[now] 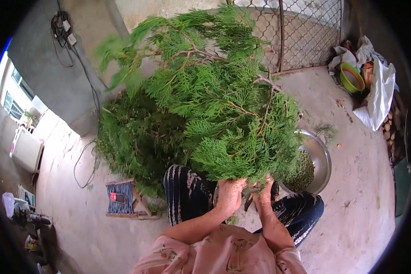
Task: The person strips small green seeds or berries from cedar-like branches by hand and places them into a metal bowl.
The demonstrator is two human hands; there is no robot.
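Observation:
A big leafy green conifer branch (219, 96) fills the middle of the view, held up in front of me. My left hand (229, 194) grips its lower end among the foliage. My right hand (263, 192) is closed on the stems right beside it, over a dark stalk end. Just to the right, a round metal bowl (322, 157) on the concrete floor holds small green bits picked from the branches. Behind the branch lies a heap of more green branches (132, 141). My knees in dark patterned trousers (187, 192) show below.
A small wooden stool with a woven blue seat (122, 197) stands at the left with a phone on it. A cable (84, 155) trails across the floor. A wire-mesh fence (301, 32) is behind, and a green basin (351, 77) with white sacks sits at far right.

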